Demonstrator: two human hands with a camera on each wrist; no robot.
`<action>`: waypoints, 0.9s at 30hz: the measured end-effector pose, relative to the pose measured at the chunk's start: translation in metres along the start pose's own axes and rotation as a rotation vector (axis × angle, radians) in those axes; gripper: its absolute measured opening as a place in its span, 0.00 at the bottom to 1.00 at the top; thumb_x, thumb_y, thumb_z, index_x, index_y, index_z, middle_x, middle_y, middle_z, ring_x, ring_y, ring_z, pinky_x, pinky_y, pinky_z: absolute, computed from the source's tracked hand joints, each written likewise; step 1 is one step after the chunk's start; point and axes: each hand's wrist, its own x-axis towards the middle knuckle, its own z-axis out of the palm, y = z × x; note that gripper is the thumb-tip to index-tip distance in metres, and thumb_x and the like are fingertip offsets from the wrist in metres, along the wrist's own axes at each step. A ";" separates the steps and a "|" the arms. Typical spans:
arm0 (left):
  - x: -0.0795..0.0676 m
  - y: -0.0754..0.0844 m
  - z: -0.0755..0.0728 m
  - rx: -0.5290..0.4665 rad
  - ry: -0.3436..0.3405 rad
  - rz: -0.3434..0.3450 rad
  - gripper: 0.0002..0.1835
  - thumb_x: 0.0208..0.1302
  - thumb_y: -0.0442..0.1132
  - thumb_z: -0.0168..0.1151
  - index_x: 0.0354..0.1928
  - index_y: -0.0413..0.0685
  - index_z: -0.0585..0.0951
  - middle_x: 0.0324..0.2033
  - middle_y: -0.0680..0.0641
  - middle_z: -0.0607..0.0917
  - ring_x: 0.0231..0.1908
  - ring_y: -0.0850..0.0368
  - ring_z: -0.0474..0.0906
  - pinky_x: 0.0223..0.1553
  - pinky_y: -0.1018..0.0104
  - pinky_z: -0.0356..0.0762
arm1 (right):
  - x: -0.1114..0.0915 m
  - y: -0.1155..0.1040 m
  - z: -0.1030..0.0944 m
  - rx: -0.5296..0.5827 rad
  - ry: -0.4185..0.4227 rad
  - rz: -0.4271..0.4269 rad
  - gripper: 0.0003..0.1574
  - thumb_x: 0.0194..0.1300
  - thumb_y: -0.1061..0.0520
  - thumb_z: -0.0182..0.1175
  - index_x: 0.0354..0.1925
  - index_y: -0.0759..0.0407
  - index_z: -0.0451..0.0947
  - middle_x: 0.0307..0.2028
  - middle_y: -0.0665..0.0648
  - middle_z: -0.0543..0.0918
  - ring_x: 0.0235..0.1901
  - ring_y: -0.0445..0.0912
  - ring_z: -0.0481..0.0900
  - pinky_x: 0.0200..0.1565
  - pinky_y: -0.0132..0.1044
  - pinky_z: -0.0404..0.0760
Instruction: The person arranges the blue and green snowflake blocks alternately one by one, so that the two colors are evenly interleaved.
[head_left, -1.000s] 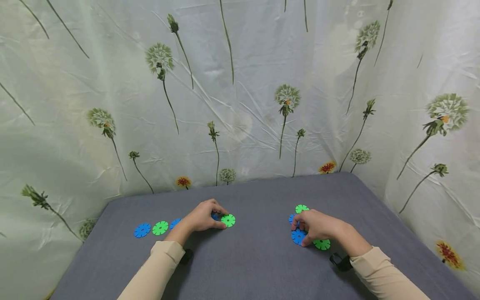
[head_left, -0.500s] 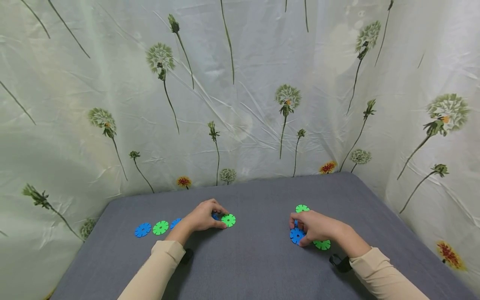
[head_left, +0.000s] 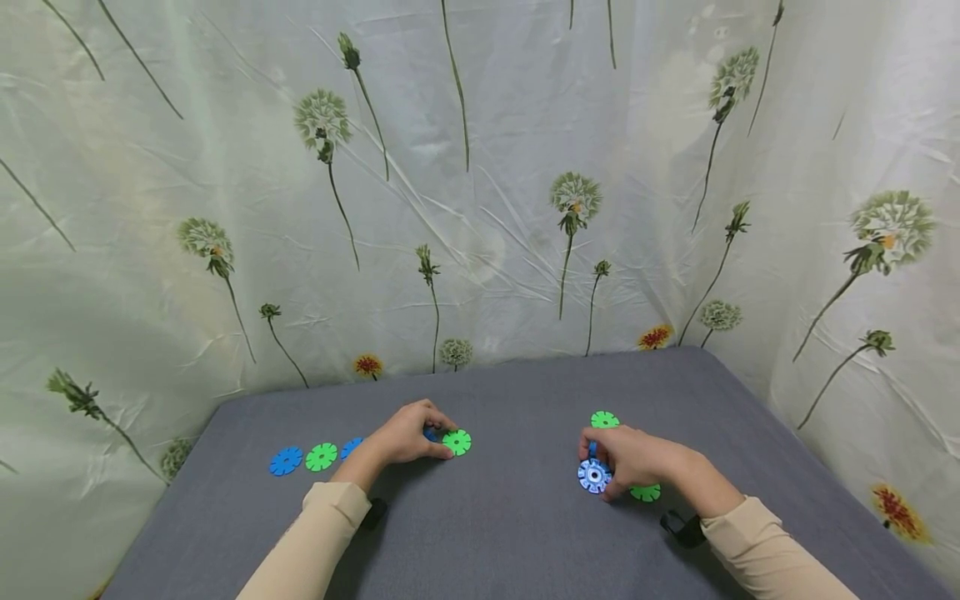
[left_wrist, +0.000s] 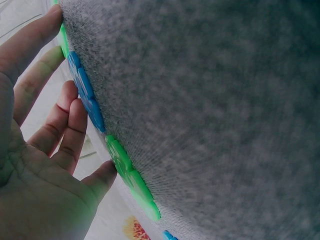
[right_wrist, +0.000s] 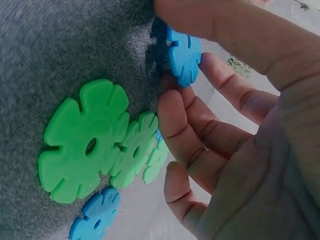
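My left hand [head_left: 408, 433] pinches the rim of a green notched disc [head_left: 457, 442] between thumb and index finger at the right end of a row. In the left wrist view, a blue disc [left_wrist: 86, 92] and another green disc [left_wrist: 131, 175] lie beneath the other fingers. On the right, my right hand [head_left: 641, 454] holds a blue notched disc [head_left: 594, 476] by its edge, thumb at the near side and index finger at the far side. Its face catches a bright shine. The right wrist view has that blue disc [right_wrist: 185, 60] partly behind the thumb.
A grey cloth-covered table [head_left: 510, 533] meets a flower-printed curtain [head_left: 495, 225]. Further left in the row lie a blue disc [head_left: 286, 461] and a green one [head_left: 321, 457]. Near my right hand are green discs [right_wrist: 90, 142], partly overlapping, and another blue disc [right_wrist: 97, 217].
My right fingers have shifted slightly left with the blue disc, whose face has turned from plain blue to shiny. The left hand and its green disc have stayed in place.
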 end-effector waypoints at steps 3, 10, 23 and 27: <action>0.000 0.000 0.000 -0.004 -0.003 0.003 0.18 0.60 0.44 0.83 0.52 0.57 0.92 0.48 0.51 0.83 0.47 0.56 0.78 0.54 0.52 0.79 | 0.000 0.000 0.000 0.000 -0.002 -0.004 0.33 0.49 0.65 0.84 0.46 0.48 0.74 0.35 0.46 0.80 0.35 0.37 0.75 0.37 0.35 0.74; -0.001 -0.001 -0.002 -0.009 -0.006 0.011 0.18 0.60 0.44 0.83 0.52 0.56 0.93 0.48 0.50 0.83 0.47 0.56 0.78 0.54 0.52 0.79 | -0.003 -0.010 0.002 0.034 0.010 0.018 0.35 0.45 0.69 0.83 0.45 0.51 0.75 0.34 0.48 0.81 0.34 0.36 0.74 0.37 0.31 0.75; -0.001 -0.001 0.000 -0.001 0.004 0.003 0.17 0.60 0.45 0.83 0.52 0.57 0.93 0.49 0.50 0.83 0.49 0.54 0.79 0.56 0.50 0.80 | -0.004 -0.007 0.002 0.010 0.020 0.009 0.28 0.52 0.61 0.84 0.47 0.52 0.80 0.34 0.46 0.82 0.34 0.35 0.74 0.38 0.30 0.76; 0.000 0.000 0.000 0.002 0.007 -0.001 0.17 0.60 0.45 0.83 0.52 0.57 0.93 0.48 0.51 0.83 0.49 0.54 0.79 0.56 0.50 0.80 | -0.004 -0.006 0.002 0.017 0.018 0.007 0.27 0.53 0.59 0.84 0.47 0.53 0.80 0.33 0.46 0.82 0.34 0.34 0.75 0.37 0.30 0.76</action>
